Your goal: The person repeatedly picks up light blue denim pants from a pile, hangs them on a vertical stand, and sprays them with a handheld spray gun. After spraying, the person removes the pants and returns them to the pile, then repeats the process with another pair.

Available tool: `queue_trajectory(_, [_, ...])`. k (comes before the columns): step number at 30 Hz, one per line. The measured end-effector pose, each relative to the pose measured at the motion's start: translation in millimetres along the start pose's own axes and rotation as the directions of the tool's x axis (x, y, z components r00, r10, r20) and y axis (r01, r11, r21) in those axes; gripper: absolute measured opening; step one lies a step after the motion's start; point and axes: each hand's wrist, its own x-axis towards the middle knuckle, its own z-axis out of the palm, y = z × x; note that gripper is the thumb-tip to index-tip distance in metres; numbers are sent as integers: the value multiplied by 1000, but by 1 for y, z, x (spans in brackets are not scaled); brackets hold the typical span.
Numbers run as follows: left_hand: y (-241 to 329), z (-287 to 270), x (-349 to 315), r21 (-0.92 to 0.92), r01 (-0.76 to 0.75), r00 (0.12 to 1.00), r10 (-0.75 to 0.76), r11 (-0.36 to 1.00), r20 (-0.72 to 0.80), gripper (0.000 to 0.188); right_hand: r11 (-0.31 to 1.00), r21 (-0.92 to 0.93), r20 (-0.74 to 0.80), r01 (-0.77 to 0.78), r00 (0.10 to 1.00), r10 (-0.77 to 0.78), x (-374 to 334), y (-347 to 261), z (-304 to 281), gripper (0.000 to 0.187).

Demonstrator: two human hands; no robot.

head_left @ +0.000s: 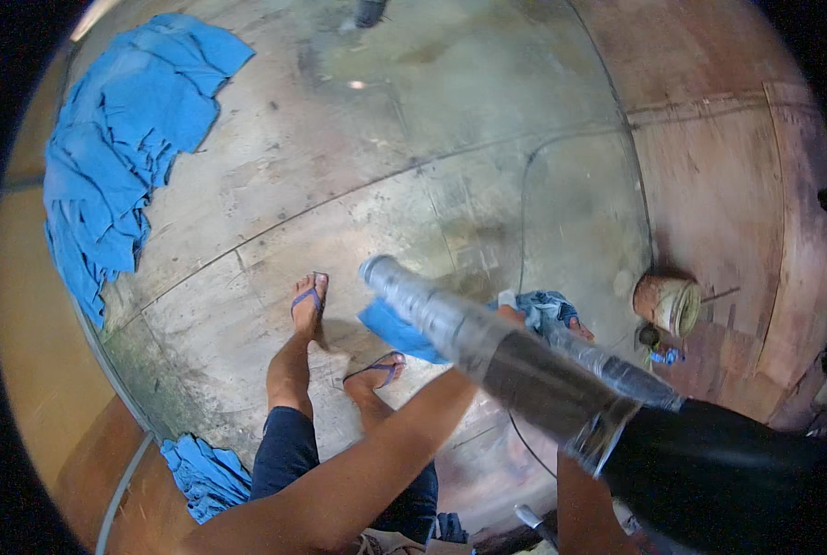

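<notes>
Two long dark tubes reach in from the right, their ends wrapped in clear plastic; the nearer wrapped tube (pixel 450 324) is blurred and crosses in front of my left arm. The farther wrapped tube (pixel 608 365) lies beside it. Beyond them, a bunched blue denim cloth (pixel 545 303) sits between my hands. My left hand (pixel 512 313) shows only in part past the nearer tube, closed at the cloth's left side. At its right side, my right hand (pixel 578 328) is closed too, mostly covered by the farther tube. A flat piece of blue cloth (pixel 397 330) shows under the nearer tube.
A large heap of blue cloth (pixel 136 129) covers the floor at far left, with a smaller blue heap (pixel 205 476) at lower left. On the right stands a stained bucket (pixel 677 307) with a stick beside it. A person's sandalled feet (pixel 308 301) are close on the left.
</notes>
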Motion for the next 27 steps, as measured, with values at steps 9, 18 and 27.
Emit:
queue_trajectory(9, [189,-94,130,-255,-311,950,303,915,-72,38,985,-1,329,172,930,-162,108,-129,226,20])
queue_trajectory(18, [397,-264,-86,-365,-635,724,690,681,27,27,882,289,-15,373,923,-386,-102,-205,74,8])
queue_trajectory(27, [436,-237,-245,-76,-624,717,609,777,339,27,890,316,-230,329,937,-264,-216,-154,-33,30])
